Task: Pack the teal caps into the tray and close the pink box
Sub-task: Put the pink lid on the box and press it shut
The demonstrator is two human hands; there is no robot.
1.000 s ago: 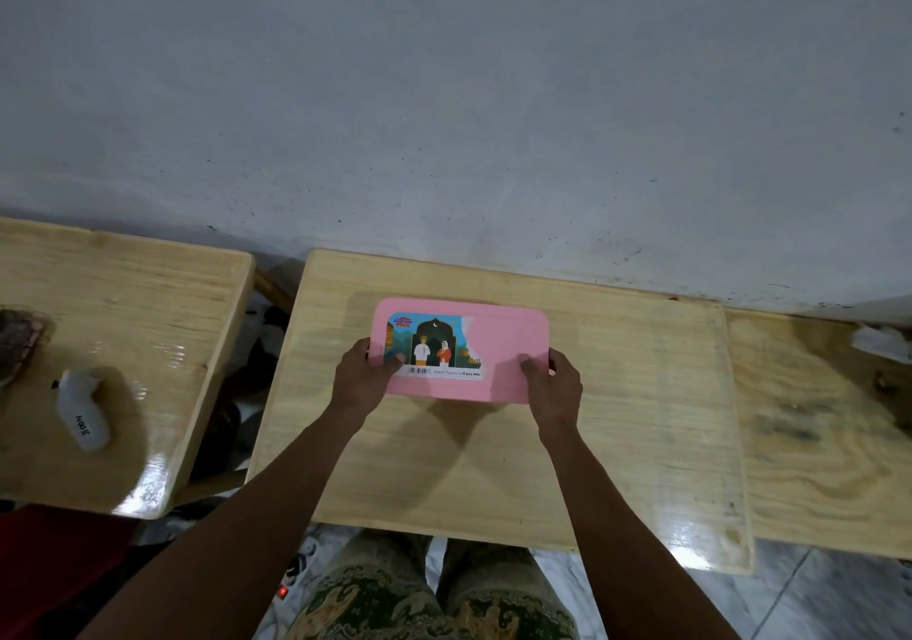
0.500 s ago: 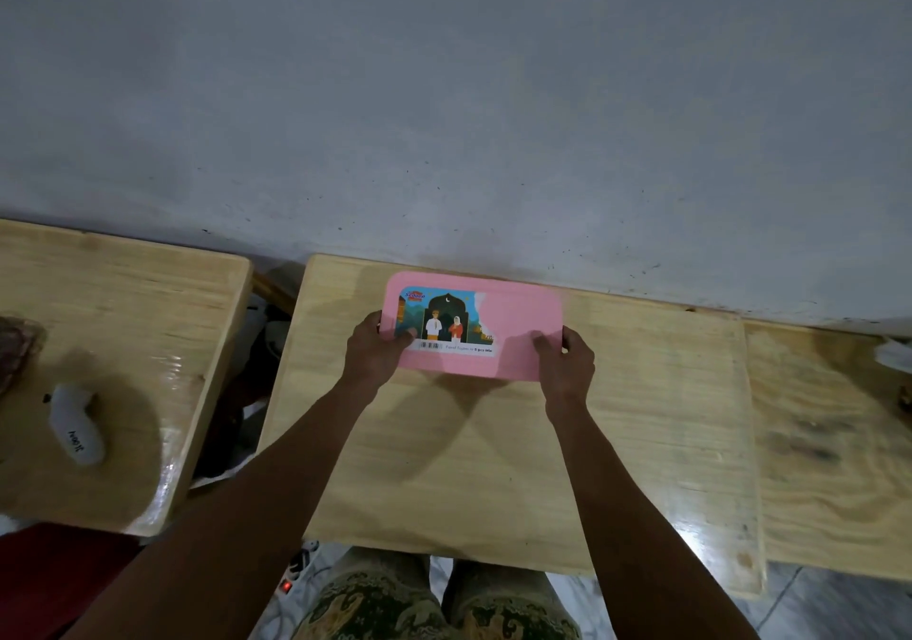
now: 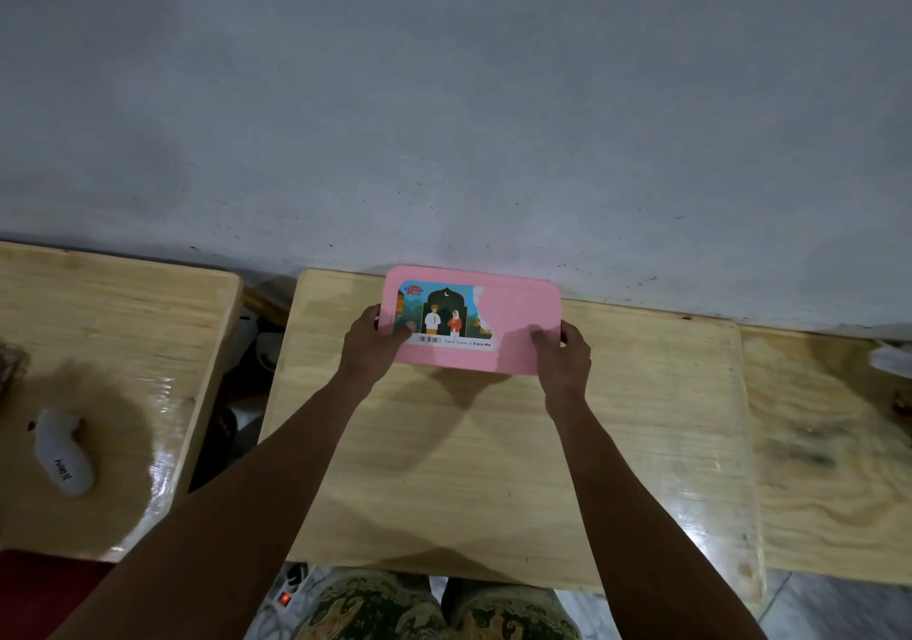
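Observation:
The pink box lies shut on the middle wooden table, close to the wall at the table's far edge. Its lid carries a colourful picture label on the left half. My left hand grips the box's left end, thumb on the lid. My right hand grips its right end the same way. No teal caps and no tray are visible; the lid hides whatever is inside.
A second wooden table stands to the left across a gap, with a white oblong object on it. Another wooden board adjoins on the right. A grey wall rises right behind the tables. My knees show below the table's near edge.
Both hands have slid the pink box away from me, from the table's middle toward the wall. The grip on both ends has stayed the same.

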